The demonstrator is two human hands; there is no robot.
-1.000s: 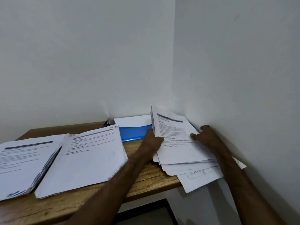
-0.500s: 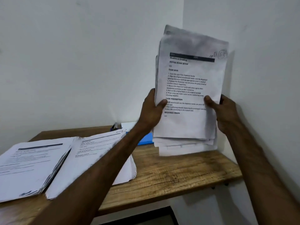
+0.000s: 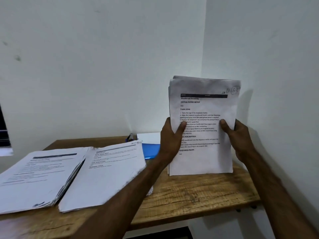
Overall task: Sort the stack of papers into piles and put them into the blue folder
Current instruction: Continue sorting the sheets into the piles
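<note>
At right of centre the left hand (image 3: 170, 140) and right hand (image 3: 238, 137) grip the sides of an upright stack of papers (image 3: 203, 163), its lower edge on the desk (image 3: 189, 192). Its top sheet reads "INITIAL SCENE SETUP", "TASK GOAL", "REQUIRED PROPS". The blue folder (image 3: 151, 150) lies behind the left hand. A pile (image 3: 38, 176) and a second pile (image 3: 107, 173) fill the lower left, with bare wood at the front right.

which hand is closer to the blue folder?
Left. The left hand grips the paper stack beside the blue folder; the right hand grips its far side.
</note>
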